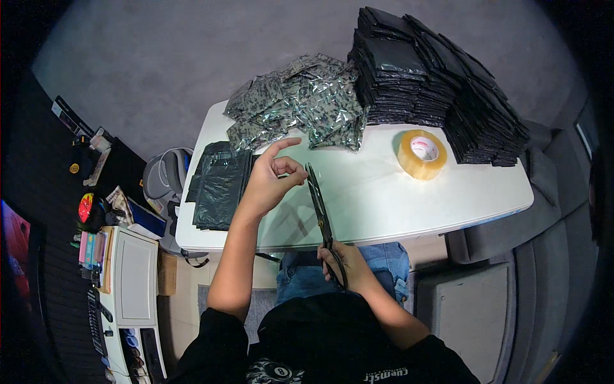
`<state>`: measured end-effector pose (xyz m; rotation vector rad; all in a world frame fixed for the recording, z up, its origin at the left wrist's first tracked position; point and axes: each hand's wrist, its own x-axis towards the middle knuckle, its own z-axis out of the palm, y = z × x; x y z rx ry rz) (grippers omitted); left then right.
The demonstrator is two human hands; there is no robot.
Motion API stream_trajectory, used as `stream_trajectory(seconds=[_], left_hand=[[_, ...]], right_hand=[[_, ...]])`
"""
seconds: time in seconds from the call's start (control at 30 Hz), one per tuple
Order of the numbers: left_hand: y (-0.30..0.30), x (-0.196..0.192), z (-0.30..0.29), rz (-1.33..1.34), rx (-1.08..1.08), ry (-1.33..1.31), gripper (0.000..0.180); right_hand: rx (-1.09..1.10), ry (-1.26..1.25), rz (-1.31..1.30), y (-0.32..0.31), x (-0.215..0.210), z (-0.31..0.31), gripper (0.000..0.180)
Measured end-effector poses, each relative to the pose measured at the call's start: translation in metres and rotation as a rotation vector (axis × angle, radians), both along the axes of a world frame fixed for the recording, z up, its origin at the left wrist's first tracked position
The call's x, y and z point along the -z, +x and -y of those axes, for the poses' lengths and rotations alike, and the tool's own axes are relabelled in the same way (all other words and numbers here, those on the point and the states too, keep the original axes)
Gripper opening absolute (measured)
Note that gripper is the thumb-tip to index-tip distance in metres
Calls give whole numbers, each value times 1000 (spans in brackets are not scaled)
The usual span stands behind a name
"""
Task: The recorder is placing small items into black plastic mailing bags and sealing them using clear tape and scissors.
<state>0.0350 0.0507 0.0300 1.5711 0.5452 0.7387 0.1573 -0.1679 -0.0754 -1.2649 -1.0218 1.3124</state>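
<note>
My right hand is wrapped round the handles of black scissors at the table's near edge. Their blades point away from me and look slightly apart. Close to the blade tips is my left hand, its index finger stretched out and its thumb and other fingers pinched together. Whatever may be in that pinch is too small to make out. Beside my left wrist lies a pile of flat black plastic bags. Clear-wrapped packets with a grey-green camouflage pattern are heaped beyond my hands.
A tall stack of folded black plastic packets fills the table's far right. In front of it lies a roll of clear yellowish tape. The white table has a rounded edge. A grey sofa stands right, a white cabinet left.
</note>
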Motion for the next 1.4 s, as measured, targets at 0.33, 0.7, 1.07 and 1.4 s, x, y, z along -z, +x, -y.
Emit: stream_trajectory(seconds=[0.33,0.7,1.07,1.4], left_hand=[[2,-3,5,-7,-42,-3,74],[-9,-22,2,242,-171,108,74],[7,5,2,27,-45,33,111],[14,2,-7,85,45,-97,121]], right_hand=[[-6,-38,21,0,-3,-2,33],[-14,31,-5,1,-6,1,28],[-68,99,40,4,-6,3,25],[-75,116,51,3,-8,4,24]])
